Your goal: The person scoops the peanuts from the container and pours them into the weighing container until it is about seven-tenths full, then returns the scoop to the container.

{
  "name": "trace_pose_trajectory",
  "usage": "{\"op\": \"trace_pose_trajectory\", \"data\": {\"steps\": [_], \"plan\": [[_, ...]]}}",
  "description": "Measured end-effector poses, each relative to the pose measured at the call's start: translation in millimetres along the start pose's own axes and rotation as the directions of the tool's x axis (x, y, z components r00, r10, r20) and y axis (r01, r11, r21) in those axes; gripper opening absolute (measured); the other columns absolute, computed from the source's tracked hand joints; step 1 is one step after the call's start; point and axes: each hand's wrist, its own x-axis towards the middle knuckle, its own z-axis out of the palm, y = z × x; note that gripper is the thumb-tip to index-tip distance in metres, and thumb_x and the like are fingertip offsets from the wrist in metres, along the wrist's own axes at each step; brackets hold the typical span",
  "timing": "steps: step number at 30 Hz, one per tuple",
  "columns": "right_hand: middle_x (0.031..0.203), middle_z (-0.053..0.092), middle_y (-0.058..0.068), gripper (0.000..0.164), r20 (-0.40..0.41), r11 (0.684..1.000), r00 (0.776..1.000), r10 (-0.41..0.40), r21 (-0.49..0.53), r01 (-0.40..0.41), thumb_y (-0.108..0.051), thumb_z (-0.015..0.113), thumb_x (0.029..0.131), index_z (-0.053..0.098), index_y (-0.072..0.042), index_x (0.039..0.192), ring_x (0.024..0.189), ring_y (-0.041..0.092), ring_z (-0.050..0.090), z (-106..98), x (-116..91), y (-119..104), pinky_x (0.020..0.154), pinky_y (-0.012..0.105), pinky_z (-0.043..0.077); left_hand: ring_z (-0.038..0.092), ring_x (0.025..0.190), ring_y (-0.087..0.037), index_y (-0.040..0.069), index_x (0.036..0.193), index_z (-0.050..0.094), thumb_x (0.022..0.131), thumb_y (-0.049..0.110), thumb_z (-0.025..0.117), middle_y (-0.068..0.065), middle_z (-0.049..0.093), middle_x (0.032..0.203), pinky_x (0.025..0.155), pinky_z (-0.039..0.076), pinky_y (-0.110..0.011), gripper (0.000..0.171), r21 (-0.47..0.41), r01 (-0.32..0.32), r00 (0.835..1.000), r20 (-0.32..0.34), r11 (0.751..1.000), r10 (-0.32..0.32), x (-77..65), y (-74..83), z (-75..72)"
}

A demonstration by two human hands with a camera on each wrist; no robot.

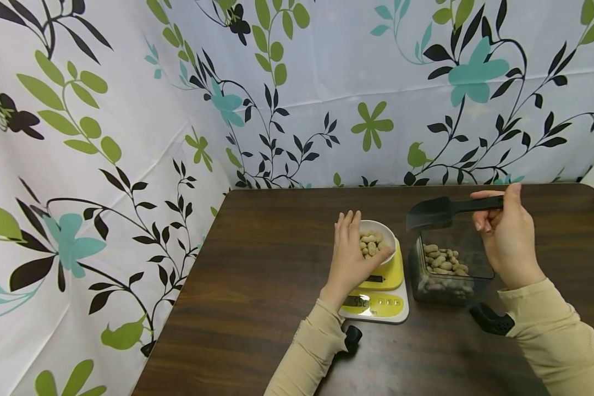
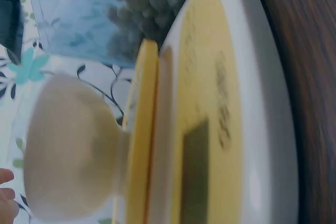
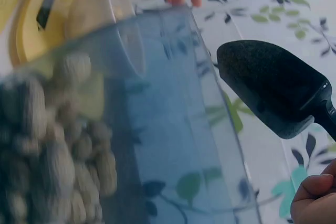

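A small white bowl [image 1: 379, 226] of unshelled peanuts [image 1: 370, 243] stands on a yellow-and-white kitchen scale [image 1: 400, 275]. Over the bowl's left side and front is my left hand [image 1: 348, 258], fingers extended and thumb spread close to the rim; in the left wrist view its fingertips [image 2: 6, 195] show beside the bowl [image 2: 73, 150]. My right hand [image 1: 512, 242] holds a black scoop [image 1: 433, 213] by its handle, blade pointing left. The scoop [image 3: 273, 85] hangs above a clear plastic container [image 1: 443, 294] partly filled with peanuts [image 3: 58, 156]. No peanuts show on the blade.
Container and scale stand side by side on a dark wooden table [image 1: 237, 286]. A white curtain [image 1: 317, 110] printed with leaves and flowers hangs behind the table and along its left. Black wrist devices [image 1: 490, 320] sit at both sleeves.
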Motion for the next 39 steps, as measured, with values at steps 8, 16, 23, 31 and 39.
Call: {"op": "trace_pose_trajectory", "data": {"steps": [8,16,23,31,39], "plan": [[0.047,0.050,0.006,0.050,-0.165,0.987,0.986,0.021,0.160,0.006,-0.040,0.044,0.095,0.066,0.005,0.092,0.045,0.015,0.039,-34,-6,-8,0.048,0.024,0.021,0.004,0.147,-0.021,0.023,0.151,0.010,0.087,0.051,0.058,-0.001,0.010,0.158,0.113,0.025,-0.050,0.085,-0.046,-0.105,0.987,0.115,0.993,0.109,-7.0,27.6,7.3],[0.045,0.046,0.003,0.049,-0.157,0.989,0.977,0.145,0.059,-0.138,-0.043,0.041,0.095,0.070,-0.005,0.105,0.045,0.015,0.035,-51,-17,2,0.052,0.030,0.012,0.018,0.145,-0.019,0.021,0.151,0.009,0.093,0.052,0.048,-0.001,0.013,0.157,0.113,0.031,-0.042,0.077,-0.031,-0.153,0.963,0.222,0.988,0.156,-12.8,44.8,27.4],[0.050,0.043,-0.003,0.044,-0.092,0.966,0.975,0.201,-0.147,-0.213,-0.047,0.036,0.096,0.066,-0.018,0.112,0.047,0.014,0.030,-55,-24,20,0.056,0.033,0.010,0.023,0.143,-0.018,0.017,0.152,0.007,0.094,0.055,0.042,-0.004,0.016,0.157,0.111,0.034,-0.037,0.078,-0.044,-0.143,0.941,0.305,0.989,0.149,-16.4,49.7,41.7],[0.052,0.036,-0.008,0.044,-0.163,0.905,0.960,0.229,-0.327,-0.272,-0.053,0.040,0.093,0.064,-0.025,0.117,0.047,0.021,0.014,-59,-28,31,0.055,0.035,0.009,0.028,0.142,-0.017,0.015,0.151,0.011,0.094,0.055,0.041,-0.005,0.019,0.156,0.109,0.036,-0.034,0.076,-0.051,-0.125,0.935,0.329,0.991,0.135,-21.6,45.9,48.7],[0.054,0.036,-0.008,0.046,-0.192,0.878,0.953,0.233,-0.380,-0.291,-0.055,0.041,0.091,0.064,-0.024,0.117,0.045,0.019,0.016,-62,-26,31,0.052,0.036,0.008,0.028,0.142,-0.016,0.017,0.151,0.009,0.094,0.055,0.040,-0.003,0.018,0.156,0.109,0.036,-0.033,0.075,-0.061,-0.138,0.932,0.328,0.989,0.151,-19.3,45.7,50.3]]}}
